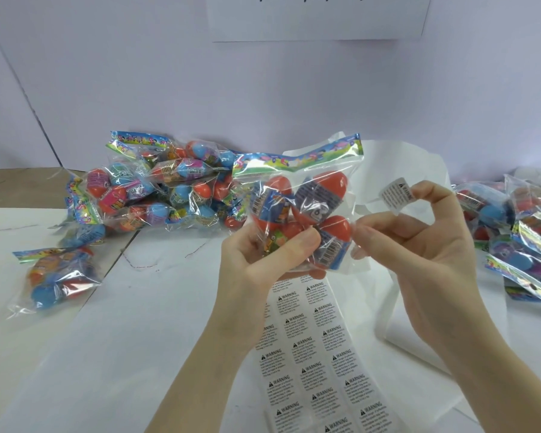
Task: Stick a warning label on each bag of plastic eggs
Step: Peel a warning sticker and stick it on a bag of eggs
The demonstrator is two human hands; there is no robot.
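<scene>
My left hand (263, 257) grips a clear bag of red plastic eggs (303, 201) from below, lifted over the table, its colourful header strip on top. My right hand (419, 239) is just right of the bag and pinches a small white warning label (397, 195) between thumb and forefinger. The label is in the air, apart from the bag. Its lower fingers reach toward the bag's right edge. A sheet of warning labels (313, 354) lies flat on the table below both hands.
A pile of egg bags (169, 185) sits at the back left, with one loose bag (57, 279) nearer on the left. More bags (525, 232) are heaped at the right edge. White backing paper (403, 307) lies under my right hand. A wall stands behind.
</scene>
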